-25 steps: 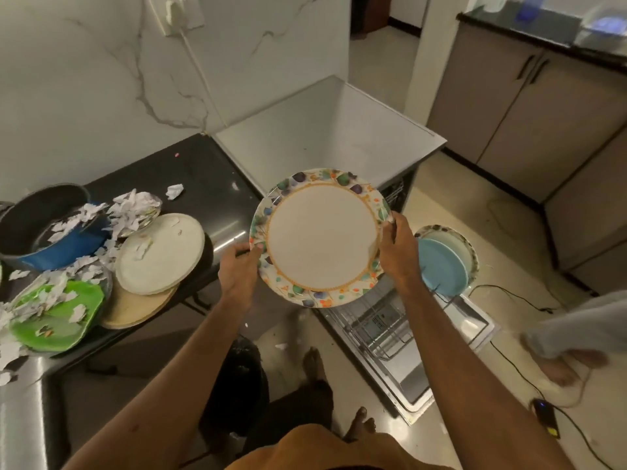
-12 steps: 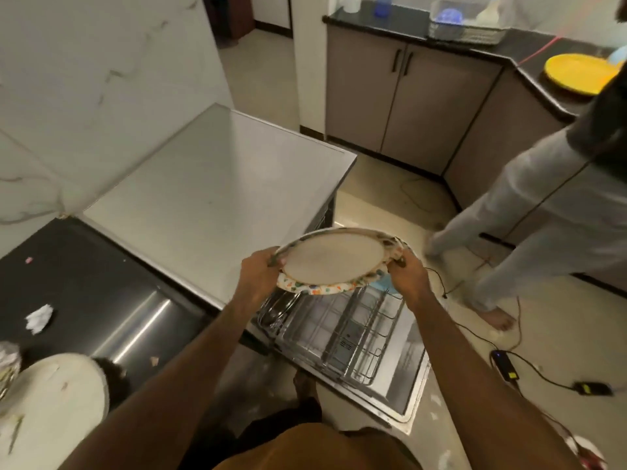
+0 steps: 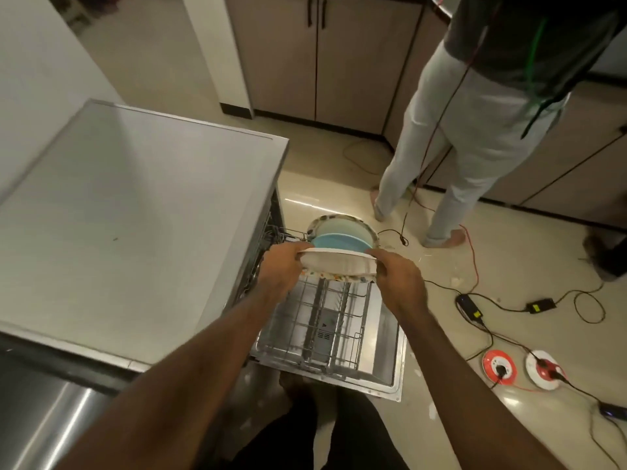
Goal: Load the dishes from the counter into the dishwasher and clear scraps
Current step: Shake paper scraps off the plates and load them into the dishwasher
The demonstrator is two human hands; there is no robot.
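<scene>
A white plate with a patterned rim (image 3: 339,264) is held nearly edge-on over the pulled-out lower rack (image 3: 322,327) of the open dishwasher. My left hand (image 3: 283,269) grips its left edge and my right hand (image 3: 398,274) grips its right edge. Just behind it, a blue plate (image 3: 339,240) and a patterned-rim plate (image 3: 339,223) stand upright at the far end of the rack. The rest of the wire rack holds no dishes that I can see.
The dishwasher's flat grey top (image 3: 135,215) fills the left. Its door (image 3: 390,378) lies open on the floor. Another person (image 3: 475,130) stands at the right by brown cabinets (image 3: 322,56). Cables, adapters (image 3: 470,305) and two red-and-white reels (image 3: 498,368) lie on the floor.
The plate has come down from chest height toward the rack and tilted from face-up to nearly edge-on. My view has swung from the counter to the dishwasher.
</scene>
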